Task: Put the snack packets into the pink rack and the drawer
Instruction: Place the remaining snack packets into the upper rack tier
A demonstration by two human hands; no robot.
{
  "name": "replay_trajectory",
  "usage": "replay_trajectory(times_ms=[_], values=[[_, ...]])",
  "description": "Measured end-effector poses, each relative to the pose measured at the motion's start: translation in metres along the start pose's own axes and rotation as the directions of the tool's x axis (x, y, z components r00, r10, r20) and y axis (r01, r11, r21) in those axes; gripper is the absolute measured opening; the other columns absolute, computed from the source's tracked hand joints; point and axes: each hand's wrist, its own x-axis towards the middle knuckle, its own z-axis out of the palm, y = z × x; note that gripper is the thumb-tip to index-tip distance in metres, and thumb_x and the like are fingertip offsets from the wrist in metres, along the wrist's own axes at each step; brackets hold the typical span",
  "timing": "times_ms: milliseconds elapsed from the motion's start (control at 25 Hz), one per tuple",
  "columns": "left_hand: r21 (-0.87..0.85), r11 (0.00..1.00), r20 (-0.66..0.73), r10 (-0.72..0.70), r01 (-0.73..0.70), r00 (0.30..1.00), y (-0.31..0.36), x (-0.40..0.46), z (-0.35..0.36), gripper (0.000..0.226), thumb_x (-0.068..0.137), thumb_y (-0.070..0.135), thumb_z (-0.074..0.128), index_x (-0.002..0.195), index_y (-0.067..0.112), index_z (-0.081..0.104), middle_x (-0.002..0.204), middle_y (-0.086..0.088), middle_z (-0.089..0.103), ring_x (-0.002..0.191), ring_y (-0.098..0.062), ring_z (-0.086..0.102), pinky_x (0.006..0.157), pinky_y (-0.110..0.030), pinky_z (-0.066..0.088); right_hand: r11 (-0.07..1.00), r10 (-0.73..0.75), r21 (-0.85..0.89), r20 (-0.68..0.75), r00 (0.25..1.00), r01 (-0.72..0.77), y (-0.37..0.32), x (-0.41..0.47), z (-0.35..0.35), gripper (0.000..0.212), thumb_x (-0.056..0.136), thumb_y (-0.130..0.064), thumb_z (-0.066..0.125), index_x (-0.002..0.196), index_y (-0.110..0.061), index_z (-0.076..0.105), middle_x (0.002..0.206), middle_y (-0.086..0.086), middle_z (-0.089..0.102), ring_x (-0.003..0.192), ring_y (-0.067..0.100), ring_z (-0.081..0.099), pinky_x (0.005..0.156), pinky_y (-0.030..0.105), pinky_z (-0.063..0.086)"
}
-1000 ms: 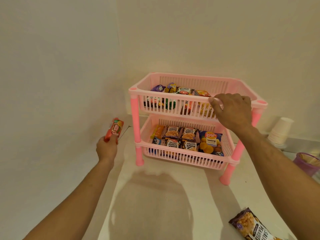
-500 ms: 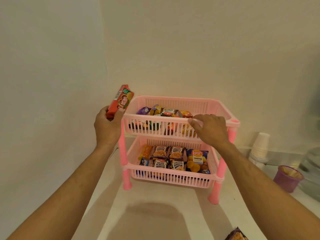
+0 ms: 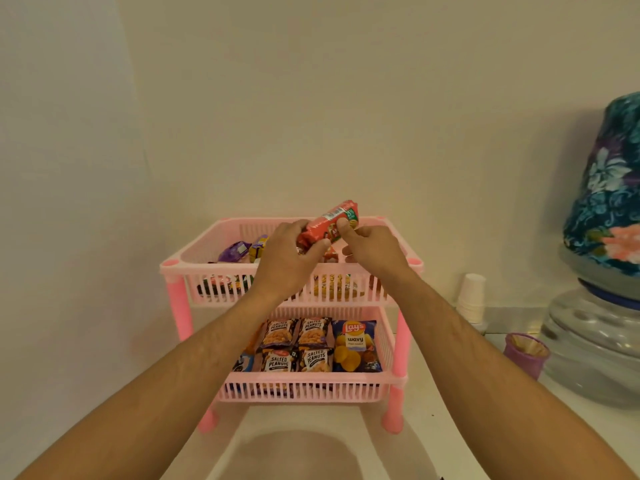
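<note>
Red biscuit packet (image 3: 327,226) pinched in left grip (image 3: 287,258) and right grip (image 3: 372,249), "Lay's wavy" bag (image 3: 355,346), "Salted Peanuts" packs (image 3: 279,332) below

Plain cream walls (image 3: 311,98) meet in a corner above a white counter (image 3: 450,427).

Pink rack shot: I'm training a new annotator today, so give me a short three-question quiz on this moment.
1. True or false: both hands hold the red biscuit packet.
2. Which tier of the pink rack holds the blue chips bag: A upper, B lower?
3. What stands right of the rack, by the wall?

Key: 1 true: left hand and right hand grip it above the upper tier. 2 B. 3 a stack of white paper cups.
</note>
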Motion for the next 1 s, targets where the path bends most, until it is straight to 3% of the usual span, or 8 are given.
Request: replay_trajectory(times_ms=[240, 360, 480, 600, 880, 1000], values=[[-0.039, 0.995, 0.278, 0.094, -0.087, 0.956, 0.003, 0.021, 0.024, 0.045, 0.088, 0.051, 0.059, 0.122, 0.021, 0.057, 0.102, 0.004, 0.063, 0.085, -0.004, 0.056, 0.067, -0.014, 0.040, 0.907, 0.180, 0.382, 0.033, 0.983, -0.179, 0.002, 0.032, -0.011, 0.025, 0.084, -0.034, 0.071, 0.091, -0.012, 0.062, 0.094, 0.012, 0.073, 0.080, 0.025, 0.074, 0.061, 0.035, 0.059], [0.084, 0.986, 0.442, 0.094, -0.145, 0.892, -0.007, 0.036, 0.023, 0.050, 0.090, 0.059, 0.049, 0.124, 0.023, 0.057, 0.104, 0.005, 0.066, 0.086, -0.006, 0.058, 0.072, -0.024, 0.046, 0.887, 0.233, 0.405, 0.019, 0.972, -0.221, 0.011, 0.050, -0.016, 0.027, 0.079, -0.030, 0.076, 0.090, -0.011, 0.059, 0.095, 0.015, 0.070, 0.080, 0.029, 0.073, 0.055, 0.035, 0.059], [0.315, 0.922, 0.466, 0.056, -0.225, 0.883, -0.018, 0.042, 0.023, 0.052, 0.091, 0.066, 0.035, 0.095, 0.024, 0.066, 0.085, 0.006, 0.065, 0.076, -0.010, 0.058, 0.064, -0.030, 0.045, 0.937, 0.237, 0.257, 0.023, 0.971, -0.235, 0.014, 0.069, -0.018, 0.040, 0.074, -0.031, 0.080, 0.099, -0.007, 0.061, 0.091, 0.014, 0.070, 0.074, 0.028, 0.074, 0.057, 0.040, 0.061], [0.330, 0.901, 0.539, 0.064, -0.281, 0.840, -0.017, 0.040, 0.030, 0.053, 0.093, 0.067, 0.022, 0.065, 0.030, 0.048, 0.064, 0.006, 0.052, 0.061, -0.008, 0.051, 0.054, -0.028, 0.032, 0.969, 0.230, 0.093, 0.014, 0.973, -0.230, 0.012, 0.094, -0.016, 0.049, 0.073, -0.032, 0.081, 0.105, -0.002, 0.061, 0.095, 0.016, 0.069, 0.075, 0.029, 0.073, 0.058, 0.044, 0.062], [0.262, 0.891, 0.681, 0.102, -0.371, 0.726, -0.021, 0.041, 0.022, 0.075, 0.071, 0.091, 0.013, 0.075, 0.031, 0.057, 0.064, 0.008, 0.056, 0.060, -0.008, 0.056, 0.057, -0.029, 0.043, 0.904, 0.279, -0.363, 0.101, 0.955, -0.225, 0.006, 0.137, 0.009, 0.036, 0.076, -0.027, 0.078, 0.090, -0.001, 0.058, 0.086, 0.019, 0.067, 0.064, 0.034, 0.072, 0.056, 0.048, 0.061], [0.299, 0.867, 0.704, 0.083, -0.400, 0.705, -0.024, 0.042, 0.024, 0.067, 0.069, 0.093, 0.020, 0.081, 0.038, 0.056, 0.068, 0.012, 0.059, 0.063, -0.006, 0.058, 0.063, -0.034, 0.053, 0.834, 0.301, -0.517, 0.132, 0.945, -0.193, 0.012, 0.150, 0.020, 0.033, 0.078, -0.026, 0.077, 0.087, -0.001, 0.059, 0.087, 0.019, 0.066, 0.064, 0.033, 0.071, 0.058, 0.046, 0.061]])
